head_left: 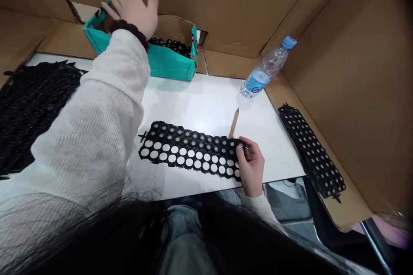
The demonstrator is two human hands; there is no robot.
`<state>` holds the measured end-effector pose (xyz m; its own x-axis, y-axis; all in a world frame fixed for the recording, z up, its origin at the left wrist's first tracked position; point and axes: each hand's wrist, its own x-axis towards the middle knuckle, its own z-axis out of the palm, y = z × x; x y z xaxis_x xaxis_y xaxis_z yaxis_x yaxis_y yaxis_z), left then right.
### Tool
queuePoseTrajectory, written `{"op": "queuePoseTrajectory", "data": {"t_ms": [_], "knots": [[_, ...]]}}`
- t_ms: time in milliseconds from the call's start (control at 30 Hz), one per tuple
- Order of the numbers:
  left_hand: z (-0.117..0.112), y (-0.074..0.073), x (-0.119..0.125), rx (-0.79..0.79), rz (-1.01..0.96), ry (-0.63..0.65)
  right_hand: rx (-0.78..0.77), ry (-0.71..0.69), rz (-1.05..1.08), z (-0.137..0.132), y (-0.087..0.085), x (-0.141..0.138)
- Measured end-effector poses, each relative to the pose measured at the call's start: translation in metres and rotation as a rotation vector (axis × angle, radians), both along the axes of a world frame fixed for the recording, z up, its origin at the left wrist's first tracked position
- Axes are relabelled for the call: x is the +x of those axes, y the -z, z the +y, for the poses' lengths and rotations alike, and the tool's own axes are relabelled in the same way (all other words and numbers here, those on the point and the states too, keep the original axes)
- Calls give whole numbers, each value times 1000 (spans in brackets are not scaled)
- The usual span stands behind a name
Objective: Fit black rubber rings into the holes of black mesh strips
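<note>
I have the white worktop (200, 94) in view, a black heap (38, 99) at its left edge. The teal box (171, 64) sits at the far edge; my left hand (134, 13) is spread above it, nothing visible in its grip. Near the close edge lies the dotted strip (192, 148), its right end pinched by my right hand (251, 165), well apart from my left. I judge this to be row-by-row work, fetching or discarding unclear; the next move calls for a steady pinch and my left hand at the strip.
</note>
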<state>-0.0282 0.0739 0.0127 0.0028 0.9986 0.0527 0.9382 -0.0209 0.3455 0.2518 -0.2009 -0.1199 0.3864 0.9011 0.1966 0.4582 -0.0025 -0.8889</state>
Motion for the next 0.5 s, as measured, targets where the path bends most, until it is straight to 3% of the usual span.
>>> {"op": "queuePoseTrajectory", "data": {"t_ms": [33, 100, 200, 267, 367, 400, 500], "knots": [[-4, 3, 1, 145, -26, -117, 7, -1, -5, 0, 0, 0], [-23, 6, 4, 330, -27, -200, 21, -3, -22, 2, 0, 0], [-65, 4, 14, 409, 10, -62, 45, -18, -67, 5, -5, 0], [-96, 10, 23, 304, 47, -21, 59, -43, -77, 8, -11, 0], [-142, 40, 35, -155, 104, 445, 61, -86, -24, 15, -25, -2], [-157, 55, 38, -218, 130, 560, 60, -99, 7, 17, -30, -2], [-193, 94, 42, -112, 149, 661, 62, -135, 99, 27, -42, -6]]}}
